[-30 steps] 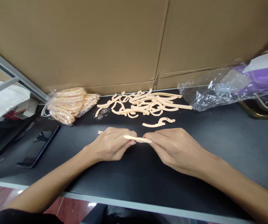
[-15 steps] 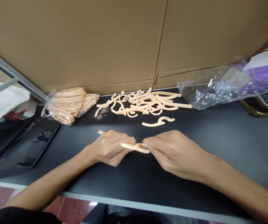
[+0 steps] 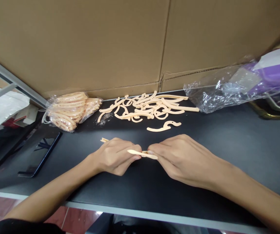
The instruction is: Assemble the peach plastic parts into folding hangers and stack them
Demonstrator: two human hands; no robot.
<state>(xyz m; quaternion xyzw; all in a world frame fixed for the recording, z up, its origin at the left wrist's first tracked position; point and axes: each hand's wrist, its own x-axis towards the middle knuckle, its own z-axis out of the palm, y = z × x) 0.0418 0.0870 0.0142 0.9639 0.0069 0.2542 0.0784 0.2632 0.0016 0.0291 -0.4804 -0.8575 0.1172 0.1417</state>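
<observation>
My left hand [image 3: 119, 156] is closed around a cream plastic hanger arm [image 3: 104, 140]; its grooved end pokes out on the far side of my knuckles. Between both hands lies a thin curved cream hanger piece [image 3: 143, 154], seen nearly edge-on. My right hand [image 3: 182, 161] pinches at the same spot, thumb and forefinger pressed on the pale parts where they meet. My fingers hide most of the joint, so I cannot tell whether the parts are locked together. Just beyond my hands rests a loose curved hook piece [image 3: 163, 126] on the black tabletop [image 3: 135, 191].
Behind is a heap of cream hanger parts [image 3: 142, 107]. A plastic bag of similar parts [image 3: 68, 110] sits to its left, above a dark phone [image 3: 41, 154]. Clear plastic wrapping [image 3: 210, 97] lies at right. A cardboard wall [image 3: 101, 45] stands along the back.
The curved piece between my hands has tilted and now shows a thinner edge. Both hands keep their grip almost in place. The whole view has shifted slightly.
</observation>
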